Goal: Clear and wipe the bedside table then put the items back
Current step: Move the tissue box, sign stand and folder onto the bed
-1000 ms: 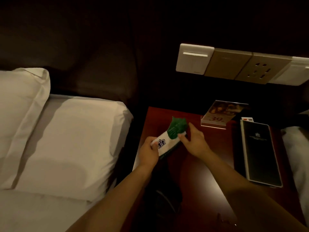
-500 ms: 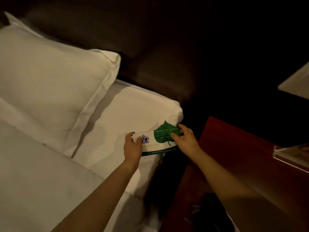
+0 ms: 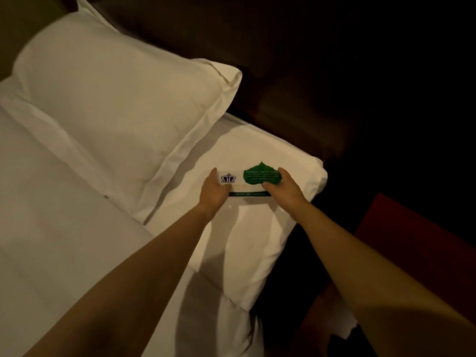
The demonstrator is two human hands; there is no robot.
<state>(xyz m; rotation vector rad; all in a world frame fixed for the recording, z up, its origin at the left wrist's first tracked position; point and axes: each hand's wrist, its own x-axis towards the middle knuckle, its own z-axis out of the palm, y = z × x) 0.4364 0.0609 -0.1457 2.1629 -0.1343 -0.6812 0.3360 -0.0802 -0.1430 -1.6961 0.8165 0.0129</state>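
Note:
A white card (image 3: 238,185) with a dark crest and a green strip lies on the right-hand pillow (image 3: 260,233), and a green leaf-shaped card (image 3: 261,174) rests on its right half. My left hand (image 3: 214,190) grips the card's left end. My right hand (image 3: 283,186) holds the right end, with the thumb on the leaf card. Only a dark red corner of the bedside table (image 3: 417,228) shows at the right edge; its top is out of view.
A second white pillow (image 3: 116,99) lies up and to the left, on the white bedsheet (image 3: 51,240). A dark padded headboard (image 3: 296,73) runs behind the pillows. A dark gap separates the bed from the table.
Both hands carried the two cards from above the bedside table leftward over the bed and lowered them onto the right-hand pillow. The view swung left, so the table's other items left the frame.

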